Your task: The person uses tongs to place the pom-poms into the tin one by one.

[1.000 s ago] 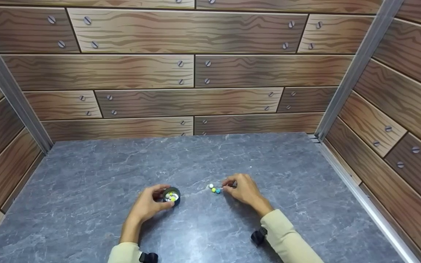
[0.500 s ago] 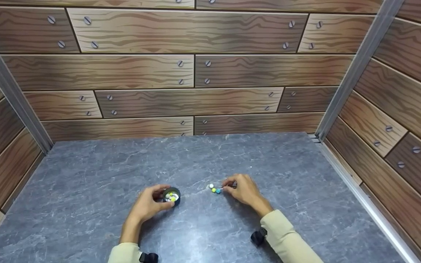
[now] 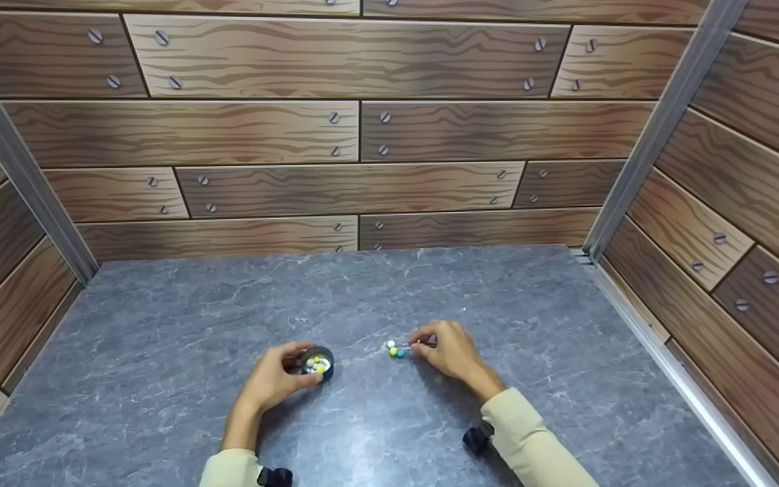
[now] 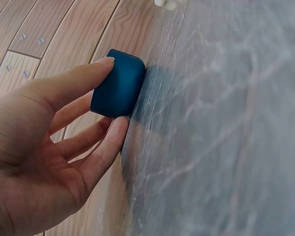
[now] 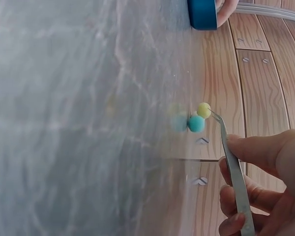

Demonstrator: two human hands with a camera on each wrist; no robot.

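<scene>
My left hand (image 3: 274,375) grips a small round blue cup (image 4: 119,83) by its sides, thumb on one side and fingers on the other. White and yellow balls (image 3: 320,368) lie inside it. Bent-tip tweezers (image 5: 236,182) are pinched between the thumb and fingers of my right hand (image 3: 450,348). Their tips are right at a yellow ball (image 5: 203,110), beside a blue ball (image 5: 196,123) on the table. A white ball (image 3: 391,344) sits just behind these two in the head view. Whether the tweezers have closed on the yellow ball, I cannot tell.
The grey marbled table (image 3: 241,297) is bounded by wood-patterned walls (image 3: 362,128) at the back and sides. A metal rail (image 3: 667,365) runs along its right edge. Black wrist cameras (image 3: 477,438) sit by both sleeves.
The yellow and blue balls have shifted slightly left, along with the right hand and tweezers. The left hand and the cup have stayed in place.
</scene>
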